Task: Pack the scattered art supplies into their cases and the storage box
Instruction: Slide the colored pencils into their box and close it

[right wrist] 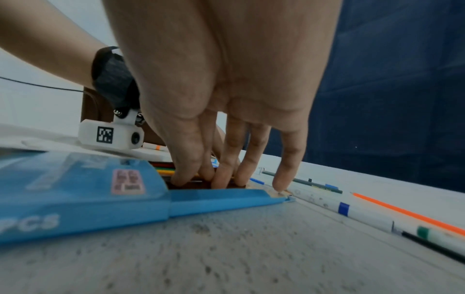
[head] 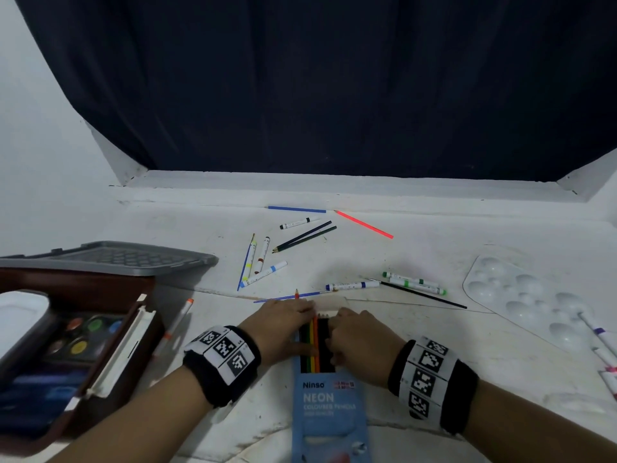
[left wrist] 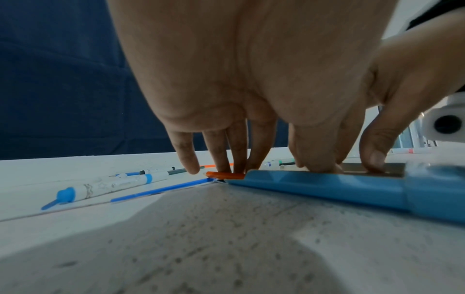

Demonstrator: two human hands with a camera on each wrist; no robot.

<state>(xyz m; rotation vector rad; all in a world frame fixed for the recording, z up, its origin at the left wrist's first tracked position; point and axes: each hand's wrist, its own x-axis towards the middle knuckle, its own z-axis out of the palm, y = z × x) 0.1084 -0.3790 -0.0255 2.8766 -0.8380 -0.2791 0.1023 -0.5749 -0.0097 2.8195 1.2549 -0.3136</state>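
While both hands worked at the mouth of the blue pencil case (head: 329, 409), which lay flat on the tabletop (head: 417, 255) just in front of the person, a row of coloured pencils (head: 312, 345) sat partly slid into it. The left hand (head: 280, 329) pressed down with straightish fingers on an orange pencil (left wrist: 225, 175) at the case's open end; its grip held nothing. The right hand (head: 359, 339) rested its fingertips (right wrist: 221, 182) on the dark pencils in the opening, likewise flat, not curled round anything. To do this step well, I judged the pencils should be levelled side by side and pushed together, the case kept steady so its flap did not buckle.

Loose markers (head: 414, 282), a thin black brush (head: 424, 294), a pink pencil (head: 364, 224) and a blue pencil (head: 297, 209) lay scattered beyond. A white palette (head: 521, 295) stood at the right, a watercolour set (head: 76, 332) and grey lid (head: 110, 259) at the left. Nothing blocked the case itself.
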